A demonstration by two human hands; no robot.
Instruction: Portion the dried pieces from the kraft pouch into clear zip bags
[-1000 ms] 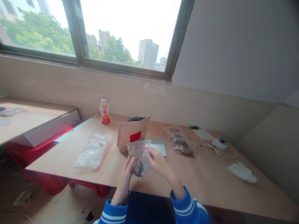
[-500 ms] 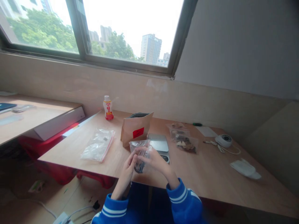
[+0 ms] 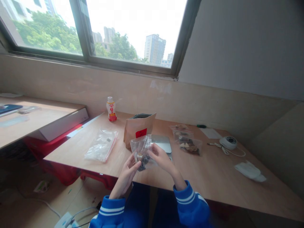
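A clear plastic bag (image 3: 140, 146) with dark pieces in its lower part is held above the table's near edge. My left hand (image 3: 129, 171) grips its lower left side, thumb in front. My right hand (image 3: 161, 157) pinches the bag's right side between thumb and fingers. Just behind it stands an open brown paper pouch (image 3: 135, 128) with a red label. A small silver kitchen scale (image 3: 163, 142) lies behind my right hand, partly covered by it. What exactly the dark pieces are I cannot make out.
Flat clear zip bags (image 3: 101, 147) lie on the left; filled zip bags (image 3: 189, 145) lie right of the scale. A bottle (image 3: 111, 110) stands at the back. Farther right are a white dome camera (image 3: 228, 142) with its cable and a crumpled white item (image 3: 250, 171).
The bag has been lifted and spread, so its dark contents show more. My right hand has shifted from across the bag's front to its right side.
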